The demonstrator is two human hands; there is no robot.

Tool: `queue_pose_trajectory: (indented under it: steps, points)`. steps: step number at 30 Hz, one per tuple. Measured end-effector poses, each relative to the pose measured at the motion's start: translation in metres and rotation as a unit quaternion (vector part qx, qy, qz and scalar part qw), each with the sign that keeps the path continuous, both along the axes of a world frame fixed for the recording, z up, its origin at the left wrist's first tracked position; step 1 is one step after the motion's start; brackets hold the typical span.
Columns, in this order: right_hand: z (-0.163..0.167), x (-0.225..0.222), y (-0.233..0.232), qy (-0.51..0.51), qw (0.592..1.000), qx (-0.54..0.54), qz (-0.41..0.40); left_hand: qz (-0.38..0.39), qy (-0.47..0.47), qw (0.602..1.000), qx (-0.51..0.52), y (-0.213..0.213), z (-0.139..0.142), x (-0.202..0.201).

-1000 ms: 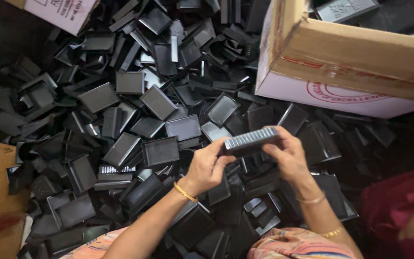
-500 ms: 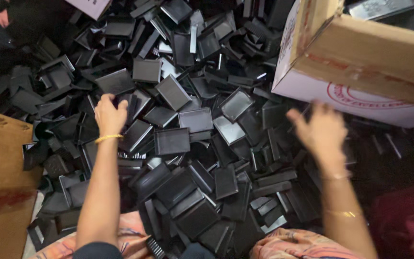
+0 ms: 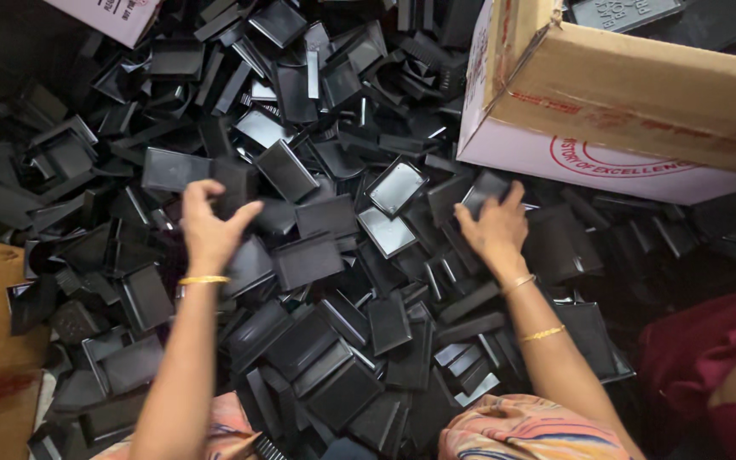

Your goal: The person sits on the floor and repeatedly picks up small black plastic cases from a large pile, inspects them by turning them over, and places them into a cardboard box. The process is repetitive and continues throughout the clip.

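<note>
Head view: both hands gather black plastic trays from a loose heap.
Left hand (image 3: 208, 223) pinches one black tray (image 3: 233, 183) between thumb and fingers; right hand (image 3: 494, 227) lies curled on another black tray (image 3: 485, 189) just below the cardboard box (image 3: 632, 102). Best grip, I judge, is by a free rim, lifting straight up so neighbouring trays (image 3: 308, 260) don't drag along.

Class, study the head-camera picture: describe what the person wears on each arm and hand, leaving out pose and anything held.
Both forearms are bare, with no sleeves or gloves in view. The left hand has one gold bangle at the wrist. The right hand has a thin gold bangle at the wrist and a gold chain bracelet further up the forearm.
</note>
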State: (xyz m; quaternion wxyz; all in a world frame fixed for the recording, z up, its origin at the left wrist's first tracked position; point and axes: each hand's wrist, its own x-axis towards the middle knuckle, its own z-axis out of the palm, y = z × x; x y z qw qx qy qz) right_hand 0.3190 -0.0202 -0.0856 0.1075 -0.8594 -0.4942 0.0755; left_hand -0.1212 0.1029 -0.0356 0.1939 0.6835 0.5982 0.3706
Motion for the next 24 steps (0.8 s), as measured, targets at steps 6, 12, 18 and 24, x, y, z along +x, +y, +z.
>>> queue_pose_trajectory:
  steps: [6, 12, 18, 24]
  points:
    - [-0.004, 0.019, 0.012, 0.081, 0.996, -0.040, 0.008, -0.185, -0.303, 0.926, -0.129, -0.048, 0.008, 0.121]
    - [0.002, 0.014, 0.043, -0.056, 0.996, -0.056, 0.038, -0.255, -0.281, 0.917, -0.123, -0.087, -0.004, 0.187]
    - [0.051, -0.005, 0.007, 0.244, 0.963, -0.005, 0.115, -0.238, -0.419, 0.857, -0.183, -0.084, 0.001, 0.183]
    - [0.081, -0.046, -0.039, 0.584, 0.743, 0.181, 0.272, -0.343, -0.344, 0.865, -0.126, -0.101, 0.014, 0.193]
